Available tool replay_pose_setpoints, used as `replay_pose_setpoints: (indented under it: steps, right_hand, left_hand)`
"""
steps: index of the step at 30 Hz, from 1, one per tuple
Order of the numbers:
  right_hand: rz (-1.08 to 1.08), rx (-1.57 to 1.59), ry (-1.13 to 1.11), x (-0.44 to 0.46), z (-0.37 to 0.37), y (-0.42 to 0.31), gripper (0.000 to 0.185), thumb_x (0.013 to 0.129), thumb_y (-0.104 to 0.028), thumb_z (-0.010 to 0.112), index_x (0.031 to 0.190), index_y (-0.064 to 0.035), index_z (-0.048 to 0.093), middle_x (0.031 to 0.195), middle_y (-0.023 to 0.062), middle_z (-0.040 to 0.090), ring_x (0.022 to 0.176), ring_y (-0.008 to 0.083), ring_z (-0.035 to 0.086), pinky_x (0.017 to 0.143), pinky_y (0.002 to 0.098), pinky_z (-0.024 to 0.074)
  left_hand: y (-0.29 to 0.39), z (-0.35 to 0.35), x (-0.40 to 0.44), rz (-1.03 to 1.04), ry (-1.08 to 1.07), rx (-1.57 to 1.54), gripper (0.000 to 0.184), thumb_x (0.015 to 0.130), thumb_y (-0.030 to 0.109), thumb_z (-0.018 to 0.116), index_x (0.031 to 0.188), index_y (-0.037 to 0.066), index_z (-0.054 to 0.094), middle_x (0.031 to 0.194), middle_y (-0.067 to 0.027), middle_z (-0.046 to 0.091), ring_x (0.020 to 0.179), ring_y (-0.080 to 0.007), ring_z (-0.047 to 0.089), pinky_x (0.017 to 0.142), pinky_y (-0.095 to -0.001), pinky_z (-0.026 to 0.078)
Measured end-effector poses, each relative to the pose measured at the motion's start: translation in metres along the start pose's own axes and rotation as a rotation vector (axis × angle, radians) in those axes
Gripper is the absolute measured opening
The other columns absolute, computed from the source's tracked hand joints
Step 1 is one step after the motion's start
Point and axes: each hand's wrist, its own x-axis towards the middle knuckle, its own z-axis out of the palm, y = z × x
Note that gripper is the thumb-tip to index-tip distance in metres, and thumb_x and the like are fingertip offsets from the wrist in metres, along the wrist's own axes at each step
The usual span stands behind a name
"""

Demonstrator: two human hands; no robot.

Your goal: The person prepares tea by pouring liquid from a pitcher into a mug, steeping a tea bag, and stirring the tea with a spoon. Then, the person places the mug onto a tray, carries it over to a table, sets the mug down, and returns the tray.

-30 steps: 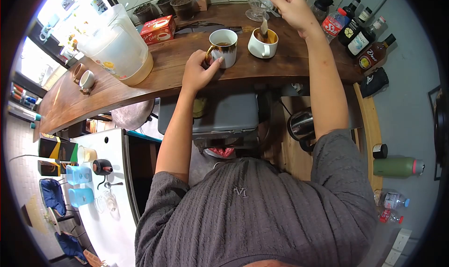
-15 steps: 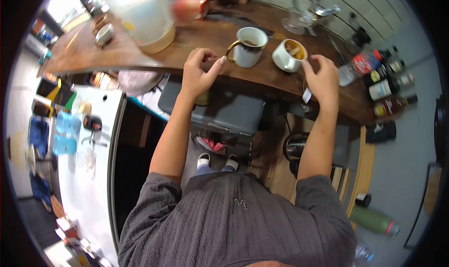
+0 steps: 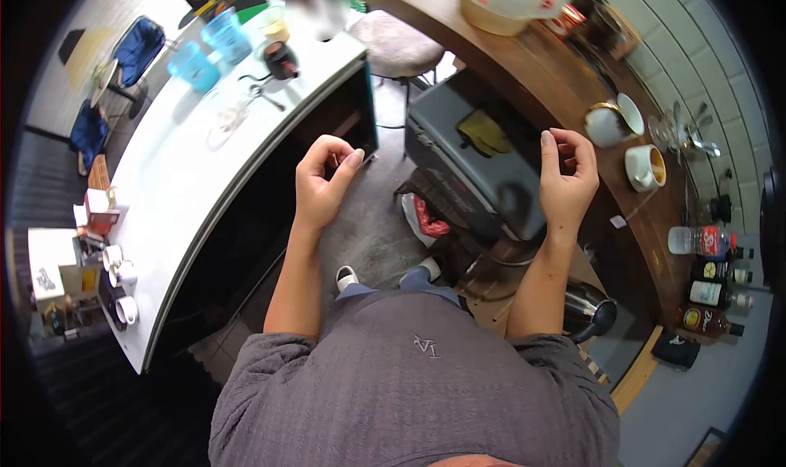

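Observation:
My left hand (image 3: 325,180) hovers over the floor gap between the two counters, with nothing in it. Its fingers are loosely curled, and the thumb is close to the index fingertip. Above the edge of a large grey box, my right hand (image 3: 571,172) holds nothing; its thumb stands apart from bent fingers. Nearest to the right hand, on the wooden counter, are a white mug with a gold handle (image 3: 604,129) and a rounder white cup (image 3: 637,171) with brown staining inside. A small white paper tag (image 3: 618,221) hangs at the counter's edge. Neither hand touches anything.
The grey box (image 3: 458,168) carries a yellow-green cloth (image 3: 485,131). A metal kettle (image 3: 585,303) stands low at right. Bottles (image 3: 711,291) line the wooden counter's (image 3: 565,74) end, and a plastic jug (image 3: 495,4) its far part. The white counter (image 3: 221,172) holds blue cups (image 3: 196,66).
My view has turned left toward the white counter. Both hands have drawn away from the two cups, which now sit farther right. The hands stay empty.

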Motion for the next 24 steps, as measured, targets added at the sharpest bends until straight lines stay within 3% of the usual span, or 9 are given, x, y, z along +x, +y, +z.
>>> replay_pose_setpoints:
  steps: [13, 24]
  right_hand:
    - [-0.015, 0.460, -0.452, -0.128, 0.199, -0.213, 0.012, 0.084, -0.016, 0.071, 0.088, -0.0052, 0.067, 0.084, 0.0001, 0.066, 0.074, 0.0090, 0.057, 0.066, 0.0250, 0.0399]
    - [-0.126, 0.632, -0.690, -0.168, 0.253, -0.318, 0.011, 0.085, -0.012, 0.070, 0.088, -0.0027, 0.068, 0.083, 0.0019, 0.065, 0.073, 0.0082, 0.055, 0.065, 0.0231, 0.0399]
  left_hand:
    - [0.046, -0.300, -0.130, -0.040, 0.375, 0.303, 0.017, 0.084, 0.015, 0.071, 0.077, 0.006, 0.057, 0.075, 0.0010, 0.054, 0.071, -0.0098, 0.045, 0.068, -0.0236, 0.036]
    - [0.065, -0.383, -0.214, -0.088, 0.635, 0.271, 0.017, 0.086, 0.015, 0.069, 0.077, 0.006, 0.057, 0.075, 0.0023, 0.053, 0.071, -0.0080, 0.042, 0.067, -0.0230, 0.035]
